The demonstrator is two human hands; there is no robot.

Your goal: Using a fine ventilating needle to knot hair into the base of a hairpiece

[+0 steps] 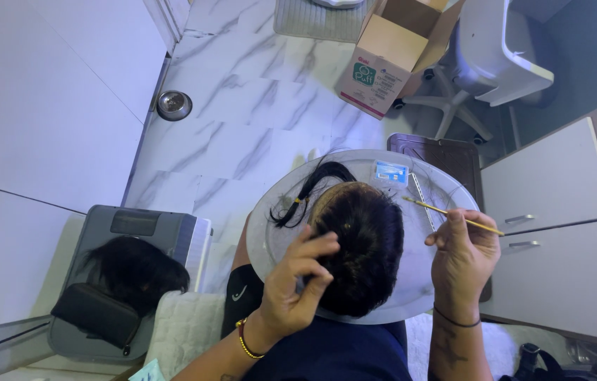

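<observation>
Dark hair of a wig [358, 250] sits on a round grey tray [270, 233] that rests on your lap, so it stays close and steady while you work. Your left hand [297, 282] is curled on the near left side of the wig, fingers bent to pinch or hold down a bit of hair; you cannot tell how tight the grip is. Your right hand [462, 257], just right of the wig, is closed on a thin yellow needle tool [454, 212], held like a pencil so its tip can point back at the hair. A loose black hair bundle [309, 190] lies on the tray at the far left of the wig, within easy reach. A small clear packet [392, 172] lies at the far edge, out of the way.
</observation>
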